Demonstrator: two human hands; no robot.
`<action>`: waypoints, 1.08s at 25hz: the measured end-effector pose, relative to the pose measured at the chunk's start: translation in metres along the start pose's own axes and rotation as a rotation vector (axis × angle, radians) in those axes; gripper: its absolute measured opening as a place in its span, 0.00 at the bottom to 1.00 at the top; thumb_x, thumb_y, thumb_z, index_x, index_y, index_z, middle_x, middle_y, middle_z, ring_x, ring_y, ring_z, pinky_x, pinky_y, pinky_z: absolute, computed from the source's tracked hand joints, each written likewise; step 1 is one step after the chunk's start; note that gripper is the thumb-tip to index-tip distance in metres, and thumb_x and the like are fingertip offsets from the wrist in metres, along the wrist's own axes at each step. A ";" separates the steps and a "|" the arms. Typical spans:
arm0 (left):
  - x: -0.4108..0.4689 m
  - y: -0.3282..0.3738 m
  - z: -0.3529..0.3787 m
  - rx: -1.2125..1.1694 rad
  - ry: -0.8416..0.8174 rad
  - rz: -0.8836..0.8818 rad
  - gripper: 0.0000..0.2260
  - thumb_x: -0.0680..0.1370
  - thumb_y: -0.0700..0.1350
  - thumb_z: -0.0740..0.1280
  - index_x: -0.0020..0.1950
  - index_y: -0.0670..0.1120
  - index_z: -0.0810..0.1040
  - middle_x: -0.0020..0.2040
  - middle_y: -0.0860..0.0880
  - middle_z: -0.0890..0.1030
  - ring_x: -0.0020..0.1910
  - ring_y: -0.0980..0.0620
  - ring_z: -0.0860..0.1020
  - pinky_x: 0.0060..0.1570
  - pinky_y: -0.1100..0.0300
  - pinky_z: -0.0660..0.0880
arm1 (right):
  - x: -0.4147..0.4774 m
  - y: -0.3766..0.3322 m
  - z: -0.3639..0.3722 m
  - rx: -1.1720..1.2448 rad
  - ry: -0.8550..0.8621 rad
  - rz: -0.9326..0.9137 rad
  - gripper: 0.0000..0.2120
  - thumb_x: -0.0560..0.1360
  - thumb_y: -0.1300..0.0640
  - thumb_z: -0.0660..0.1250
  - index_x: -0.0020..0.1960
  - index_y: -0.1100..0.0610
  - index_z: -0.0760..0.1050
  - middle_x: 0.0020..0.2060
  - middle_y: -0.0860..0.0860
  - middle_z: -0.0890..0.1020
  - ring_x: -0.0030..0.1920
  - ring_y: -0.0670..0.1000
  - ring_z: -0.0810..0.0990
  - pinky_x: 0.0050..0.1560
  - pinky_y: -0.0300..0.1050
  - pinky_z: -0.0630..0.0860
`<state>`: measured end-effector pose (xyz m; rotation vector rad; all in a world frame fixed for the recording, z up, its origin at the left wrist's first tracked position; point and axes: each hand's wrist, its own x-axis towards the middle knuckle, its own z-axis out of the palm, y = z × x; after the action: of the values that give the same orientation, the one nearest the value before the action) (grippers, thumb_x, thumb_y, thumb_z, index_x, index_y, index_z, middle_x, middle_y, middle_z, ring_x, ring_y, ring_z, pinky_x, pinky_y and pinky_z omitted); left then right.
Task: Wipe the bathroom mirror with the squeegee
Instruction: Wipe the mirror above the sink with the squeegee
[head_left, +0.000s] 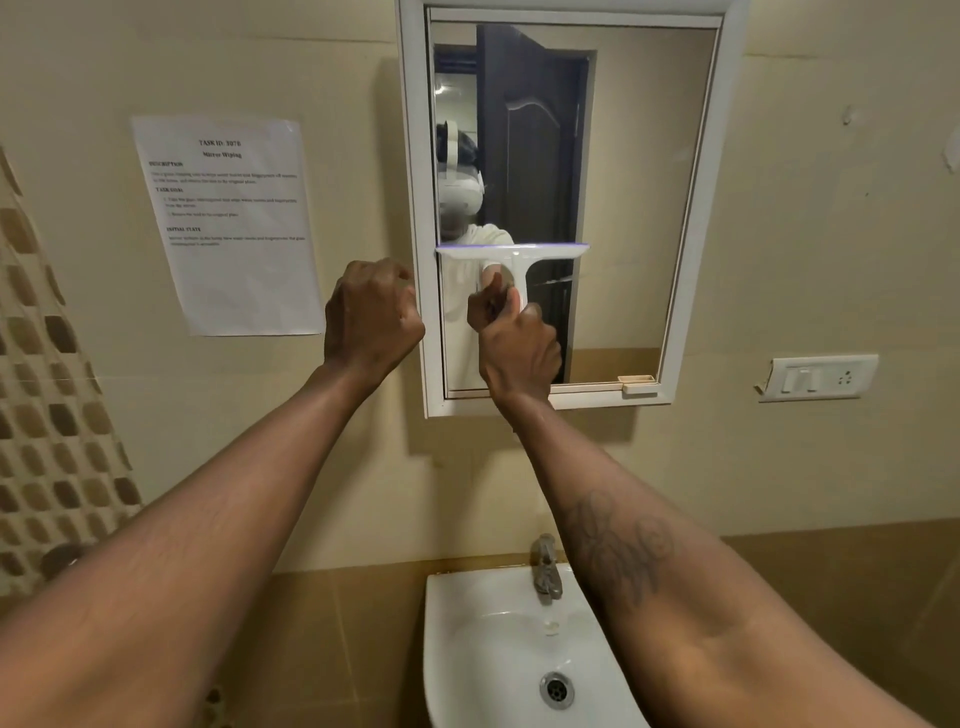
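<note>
Head view: right hand (519, 348) has its fingers clamped on the handle of the white squeegee (514, 254), whose blade lies level against the mirror (639, 208) about halfway up, on its left half. Left hand (371, 319) is a closed, empty fist beside the mirror frame, above the sink (467, 649).

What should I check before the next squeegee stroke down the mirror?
1. Grip: right hand closed on the squeegee handle: ok.
2. Blade level across the mirror: ok.
3. Blade flat against the glass: cannot tell.
4. Left hand clear of the glass, fisted beside the frame: ok.
5. Path below the blade: own hand only, ok.
6. Coverage: blade spans the left part only; right strip needs another pass: not ok.
</note>
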<state>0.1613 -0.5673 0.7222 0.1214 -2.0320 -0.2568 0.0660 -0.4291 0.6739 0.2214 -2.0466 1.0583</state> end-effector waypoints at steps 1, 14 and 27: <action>-0.004 -0.001 0.002 0.003 -0.011 -0.007 0.08 0.77 0.41 0.65 0.54 0.44 0.81 0.48 0.43 0.83 0.53 0.41 0.78 0.45 0.48 0.78 | -0.011 0.005 0.002 0.044 -0.019 0.060 0.23 0.85 0.41 0.50 0.55 0.57 0.77 0.47 0.57 0.84 0.41 0.59 0.83 0.36 0.47 0.75; -0.033 -0.001 0.015 -0.026 -0.080 -0.025 0.10 0.77 0.41 0.66 0.57 0.44 0.81 0.50 0.42 0.83 0.55 0.40 0.78 0.47 0.49 0.77 | -0.066 0.034 -0.007 0.092 -0.031 0.139 0.25 0.84 0.42 0.47 0.52 0.57 0.77 0.37 0.54 0.79 0.39 0.59 0.82 0.35 0.49 0.72; -0.018 -0.006 0.016 -0.026 -0.042 -0.046 0.09 0.78 0.41 0.64 0.55 0.43 0.81 0.49 0.42 0.82 0.55 0.41 0.77 0.47 0.49 0.76 | 0.031 -0.007 -0.019 -0.093 -0.027 0.006 0.22 0.86 0.40 0.52 0.59 0.54 0.76 0.46 0.52 0.80 0.47 0.56 0.83 0.41 0.49 0.77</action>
<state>0.1553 -0.5675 0.6977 0.1480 -2.0683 -0.3176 0.0599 -0.4135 0.7062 0.1828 -2.1162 0.9656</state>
